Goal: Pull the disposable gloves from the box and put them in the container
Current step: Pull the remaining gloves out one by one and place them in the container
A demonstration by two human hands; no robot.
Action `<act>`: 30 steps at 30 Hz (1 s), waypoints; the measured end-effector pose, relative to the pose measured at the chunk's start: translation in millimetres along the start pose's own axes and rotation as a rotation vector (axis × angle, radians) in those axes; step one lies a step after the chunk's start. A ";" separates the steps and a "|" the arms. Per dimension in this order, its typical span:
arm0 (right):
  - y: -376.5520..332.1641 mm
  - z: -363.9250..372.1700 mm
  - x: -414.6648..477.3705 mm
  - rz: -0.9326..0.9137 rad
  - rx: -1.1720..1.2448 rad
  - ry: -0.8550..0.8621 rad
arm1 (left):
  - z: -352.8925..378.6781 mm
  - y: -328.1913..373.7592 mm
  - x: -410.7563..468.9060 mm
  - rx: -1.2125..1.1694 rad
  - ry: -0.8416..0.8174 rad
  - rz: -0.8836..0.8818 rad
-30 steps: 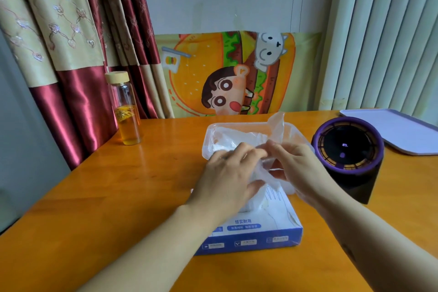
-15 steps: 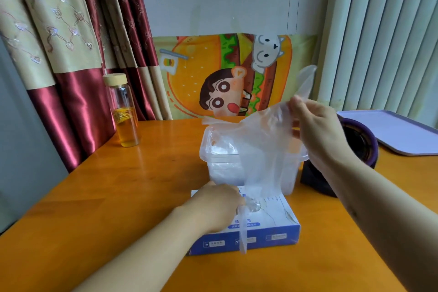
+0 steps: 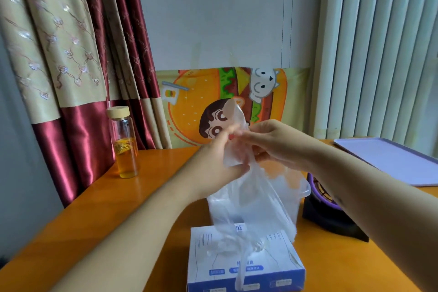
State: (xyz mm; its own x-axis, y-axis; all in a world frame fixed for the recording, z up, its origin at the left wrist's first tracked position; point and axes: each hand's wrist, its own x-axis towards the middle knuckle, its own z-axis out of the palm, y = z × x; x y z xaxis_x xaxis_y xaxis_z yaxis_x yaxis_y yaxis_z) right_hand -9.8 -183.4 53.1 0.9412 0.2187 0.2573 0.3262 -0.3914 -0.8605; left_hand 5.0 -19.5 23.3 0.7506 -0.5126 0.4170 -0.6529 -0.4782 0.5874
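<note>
Mid-frame, left hand [image 3: 219, 165] and right hand [image 3: 275, 144] each hold a closed grip on a thin clear plastic glove [image 3: 254, 194], hanging before the clear plastic container [image 3: 306, 188], down over the blue-and-white cardboard box [image 3: 280, 266]. Likely featherlight, limp, slippery; pinch its upper edge.

Left hand [image 3: 216, 165], right hand [image 3: 276, 144] and forearms bare; small dark mark [image 3: 339, 199] on right forearm
</note>
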 end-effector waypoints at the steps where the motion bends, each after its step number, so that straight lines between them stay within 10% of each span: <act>1: -1.8 -2.3 2.9 -0.011 0.013 0.029 | 0.1 -4.1 8.1 -0.055 0.056 -0.016; 10: 46.3 -11.7 -11.1 0.203 0.187 0.163 | -18.0 -37.8 35.7 -0.493 0.370 -0.388; 18: 63.6 15.5 33.2 0.227 0.406 0.508 | -4.6 -68.6 52.4 -0.813 0.312 -0.659; 26: 85.2 -9.4 61.4 0.482 -0.131 0.299 | -54.7 -134.1 13.2 -0.358 0.266 -0.841; 30: 94.4 -13.3 64.9 0.583 -0.210 0.182 | -62.9 -117.3 14.6 0.095 0.454 -0.460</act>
State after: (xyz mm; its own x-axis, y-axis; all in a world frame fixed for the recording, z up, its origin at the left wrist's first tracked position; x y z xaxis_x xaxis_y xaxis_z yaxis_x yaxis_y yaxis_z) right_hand 83.3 -218.0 -5.6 0.9631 -0.2299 -0.1400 -0.2499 -0.5707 -0.7822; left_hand 98.9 74.0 4.1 0.9103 0.1017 0.4012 -0.2452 -0.6485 0.7206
